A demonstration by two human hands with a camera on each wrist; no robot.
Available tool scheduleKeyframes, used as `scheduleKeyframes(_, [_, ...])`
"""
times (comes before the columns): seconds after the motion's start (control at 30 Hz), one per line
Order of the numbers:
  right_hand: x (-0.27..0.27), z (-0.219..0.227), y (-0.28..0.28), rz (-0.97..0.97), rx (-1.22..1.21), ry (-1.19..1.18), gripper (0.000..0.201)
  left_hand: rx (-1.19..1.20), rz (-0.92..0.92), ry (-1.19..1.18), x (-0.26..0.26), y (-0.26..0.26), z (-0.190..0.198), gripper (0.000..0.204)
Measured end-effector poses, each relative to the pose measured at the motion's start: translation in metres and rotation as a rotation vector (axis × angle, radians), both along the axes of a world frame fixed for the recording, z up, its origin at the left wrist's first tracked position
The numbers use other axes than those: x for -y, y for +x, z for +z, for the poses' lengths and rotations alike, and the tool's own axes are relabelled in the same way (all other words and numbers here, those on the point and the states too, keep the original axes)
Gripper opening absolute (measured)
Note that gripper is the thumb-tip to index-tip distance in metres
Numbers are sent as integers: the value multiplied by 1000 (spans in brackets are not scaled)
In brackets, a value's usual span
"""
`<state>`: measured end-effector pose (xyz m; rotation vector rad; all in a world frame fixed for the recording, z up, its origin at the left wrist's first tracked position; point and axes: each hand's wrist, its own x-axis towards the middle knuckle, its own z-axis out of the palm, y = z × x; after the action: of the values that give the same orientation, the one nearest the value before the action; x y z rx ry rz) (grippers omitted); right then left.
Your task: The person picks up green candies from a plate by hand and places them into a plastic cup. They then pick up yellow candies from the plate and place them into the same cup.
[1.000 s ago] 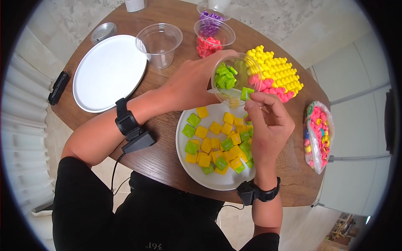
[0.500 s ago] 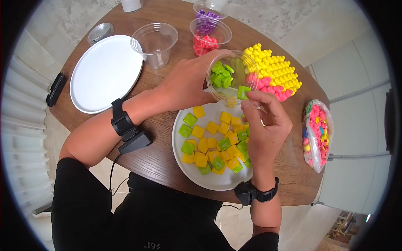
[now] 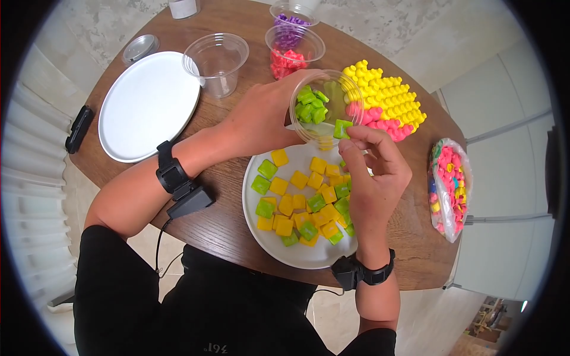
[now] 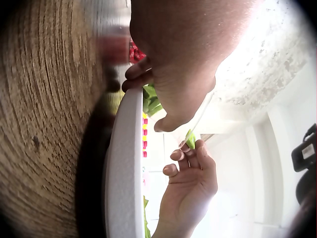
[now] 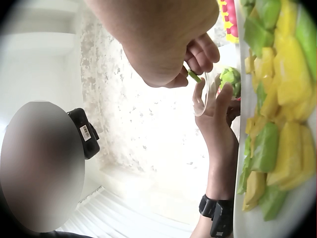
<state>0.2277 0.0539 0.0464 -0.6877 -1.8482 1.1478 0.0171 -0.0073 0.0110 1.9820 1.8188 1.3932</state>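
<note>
My left hand [image 3: 267, 115] holds a clear plastic cup [image 3: 338, 89], tilted with its mouth toward the head camera. Several green pieces [image 3: 310, 107] lie inside it. My right hand [image 3: 377, 172] pinches one flat, glossy green square [image 3: 342, 129] between thumb and fingertips, overlapping the cup's near rim in the head view. In the right wrist view the pinched green square [image 5: 193, 76] is seen edge-on beside the cup's mouth. Below both hands, a round white plate [image 3: 285, 256] carries many loose yellow squares [image 3: 300, 180] and green squares [image 3: 260, 184], partly hidden by the right hand.
An empty white plate [image 3: 148, 107] and an empty clear cup [image 3: 218, 83] stand at left. Behind are cups of red pieces [image 3: 287, 62] and purple pieces [image 3: 289, 35]. Yellow and pink knobbly pieces [image 3: 386, 95] stand in rows at right, near a plastic bag [image 3: 451, 190] of colourful pieces.
The head view has shifted slightly, so everything sits a little farther left. The left hand keeps its grip on the cup, and the right still pinches the green square at the rim.
</note>
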Motion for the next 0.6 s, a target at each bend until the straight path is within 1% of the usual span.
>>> scheduleKeyframes(0.17, [-1, -2, 0, 5, 6, 2, 15, -10, 10, -9, 1, -1, 0, 88])
scheduleKeyframes(0.27, [0, -1, 0, -6, 19, -30, 15, 18, 8, -55, 0, -2, -1, 86])
scheduleKeyframes(0.33, [0, -1, 1, -16, 19, -56, 15, 33, 6, 39, -1, -3, -4, 84])
scheduleKeyframes(0.43, [1, 2, 3, -13, -47, -75, 15, 53, 8, 23, 1, 1, 0, 83])
scheduleKeyframes(0.5, [3, 4, 3, -19, -15, -23, 15, 37, 4, 25, 1, 2, 2, 84])
scheduleKeyframes(0.6, [3, 6, 3, -22, 15, -7, 15, 26, 1, 40, 0, 3, 0, 87])
